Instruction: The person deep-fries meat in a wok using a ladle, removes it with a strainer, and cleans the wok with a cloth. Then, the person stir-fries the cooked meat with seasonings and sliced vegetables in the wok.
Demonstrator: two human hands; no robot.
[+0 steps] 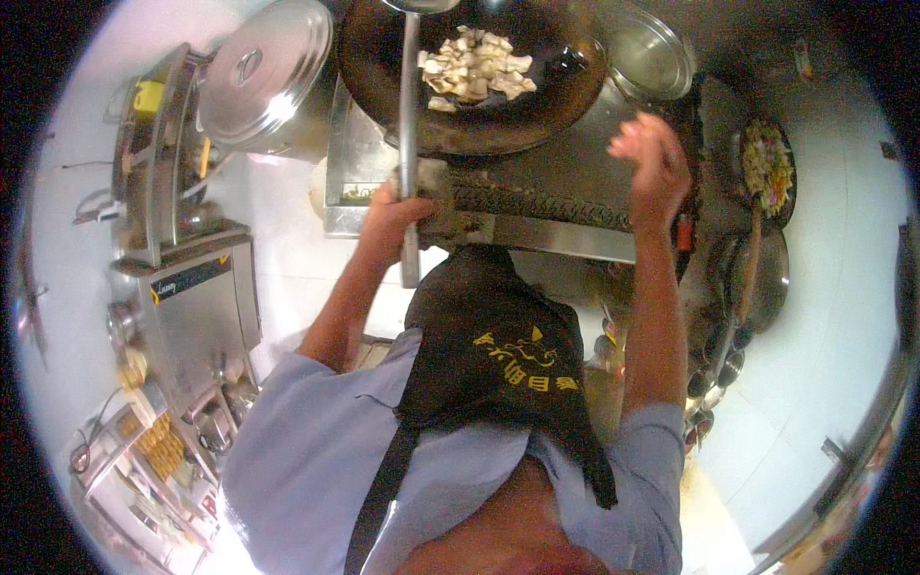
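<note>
A dark wok (374, 108) on the stove holds a heap of pale, cut food pieces (478, 65); what food they are I cannot tell. My left hand (402, 208) grips the long metal handle of a ladle (409, 93), whose bowl is partly cut off at the top edge. A greyish cloth (435, 190) lies by that hand at the wok's near side. My right hand (658, 158) is raised over the stove's right part, apart from the wok. It is blurred with fingers curled, and no object shows in it.
A large pot with a metal lid (266, 72) stands left of the wok. A metal basin (650, 54) is at its right. Farther right are a dish of chopped, coloured food (767, 169) and several small containers (719, 366). A stainless cabinet (198, 302) stands at left.
</note>
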